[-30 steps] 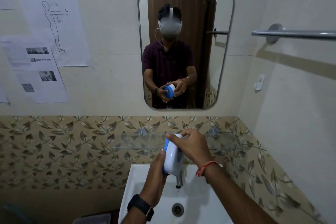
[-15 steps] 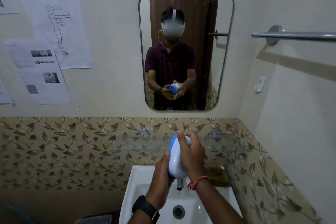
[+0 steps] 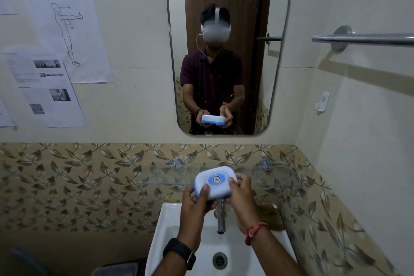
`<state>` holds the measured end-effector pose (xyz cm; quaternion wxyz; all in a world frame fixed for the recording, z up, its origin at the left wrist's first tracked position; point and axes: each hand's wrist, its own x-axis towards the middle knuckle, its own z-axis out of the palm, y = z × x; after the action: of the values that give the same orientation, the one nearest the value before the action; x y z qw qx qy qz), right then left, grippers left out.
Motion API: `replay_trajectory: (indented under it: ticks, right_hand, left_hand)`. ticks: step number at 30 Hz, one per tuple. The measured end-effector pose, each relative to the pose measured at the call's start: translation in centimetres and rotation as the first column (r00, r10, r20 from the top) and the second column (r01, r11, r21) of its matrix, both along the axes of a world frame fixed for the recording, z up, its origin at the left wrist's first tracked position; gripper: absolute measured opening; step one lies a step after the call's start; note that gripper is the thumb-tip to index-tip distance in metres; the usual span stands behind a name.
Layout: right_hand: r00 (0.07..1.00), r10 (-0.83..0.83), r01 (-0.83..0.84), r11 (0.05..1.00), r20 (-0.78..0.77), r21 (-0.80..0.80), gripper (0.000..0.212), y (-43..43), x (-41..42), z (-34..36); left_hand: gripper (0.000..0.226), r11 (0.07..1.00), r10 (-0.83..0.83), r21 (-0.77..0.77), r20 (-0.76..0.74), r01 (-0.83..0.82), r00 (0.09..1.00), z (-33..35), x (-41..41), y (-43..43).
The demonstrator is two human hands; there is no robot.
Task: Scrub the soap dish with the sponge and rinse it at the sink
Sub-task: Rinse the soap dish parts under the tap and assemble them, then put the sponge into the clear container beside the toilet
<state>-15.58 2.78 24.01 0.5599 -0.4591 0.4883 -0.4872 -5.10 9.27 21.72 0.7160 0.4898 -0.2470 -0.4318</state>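
tap (image 3: 221,219) standing just under the soap dish (image 3: 215,182), glass shelf (image 3: 161,175) close behind, basin (image 3: 237,251) open below

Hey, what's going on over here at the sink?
A person stands at a small white sink, facing a wall mirror. Both hands grip a white and blue soap dish, the left hand on one end and the right hand on the other. It is held level, above the tap. No sponge is in view and no water can be seen running, so the scrubbing and rinsing are not under way right now.
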Motion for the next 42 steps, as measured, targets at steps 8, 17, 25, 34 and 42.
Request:
replay_trajectory:
  ticks: [8,17,25,34,42]
  right_hand:
    - [0.984,-0.075,0.067,0.996,-0.164,-0.052,0.03,-4.3,-2.6,-0.9]
    - [0.893,-0.155,0.078,0.978,-0.422,-0.193,0.037,-10.1,-1.3,-2.1]
    - [0.834,-0.187,0.103,0.977,-0.519,-0.187,0.024,-12.1,-0.2,-4.9]
    - [0.82,-0.202,0.081,0.968,-0.536,-0.239,0.028,-14.3,1.4,-5.4]
    - [0.828,-0.26,0.094,0.938,-0.497,-0.334,0.033,-14.0,0.7,-5.6]
  left_hand:
    - [0.03,0.987,-0.052,0.159,0.328,-0.001,0.943,1.2,2.1,-5.5]
    - [0.033,0.942,-0.09,0.287,0.714,-0.173,0.694,0.1,4.2,-12.9]
    - [0.027,0.922,-0.177,0.335,0.81,-0.194,0.558,-1.1,5.7,-16.0]
    - [0.036,0.917,-0.211,0.331,0.876,-0.223,0.433,-1.1,6.9,-18.3]
    - [0.048,0.935,-0.194,0.315,0.841,-0.165,0.505,-0.6,6.7,-17.4]
